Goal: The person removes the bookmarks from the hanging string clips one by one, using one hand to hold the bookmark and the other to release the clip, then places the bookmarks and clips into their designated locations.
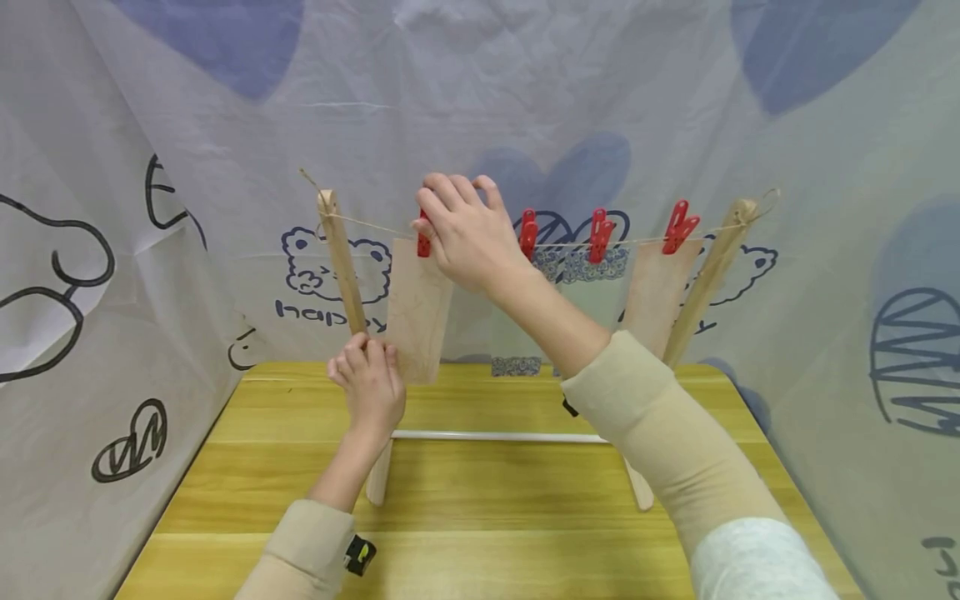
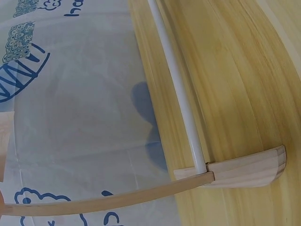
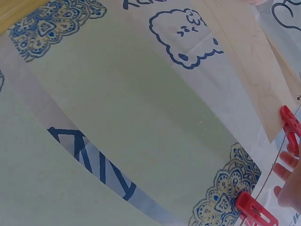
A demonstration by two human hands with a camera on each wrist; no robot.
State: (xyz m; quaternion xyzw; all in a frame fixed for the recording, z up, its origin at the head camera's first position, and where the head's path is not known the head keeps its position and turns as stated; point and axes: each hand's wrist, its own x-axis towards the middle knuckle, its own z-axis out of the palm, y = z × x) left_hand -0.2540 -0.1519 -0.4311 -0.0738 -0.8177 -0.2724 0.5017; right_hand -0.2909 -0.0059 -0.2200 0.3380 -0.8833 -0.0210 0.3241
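My right hand (image 1: pixel 472 233) pinches a red clothespin (image 1: pixel 423 242) at the top of a pale beige card (image 1: pixel 420 317). That card hangs from a thin string (image 1: pixel 367 223) at the left of a small wooden drying rack. In the right wrist view the same clothespin (image 3: pixel 290 123) sits on the card's corner, with fingertips (image 3: pixel 284 159) close to it. Lower down, my left hand (image 1: pixel 371 387) grips the rack's left wooden post (image 1: pixel 343 267), beside the card's lower edge. The left wrist view shows this post (image 2: pixel 117 201) running down to its foot (image 2: pixel 249 169).
Further right on the string, red clothespins (image 1: pixel 598 236) hold pale green cards with blue lace-patterned ends (image 3: pixel 230 188) and another beige card (image 1: pixel 660 287). A white rod (image 1: pixel 495 436) joins the rack's feet. Patterned cloth (image 1: pixel 480 83) surrounds the wood-grain table (image 1: pixel 495 500).
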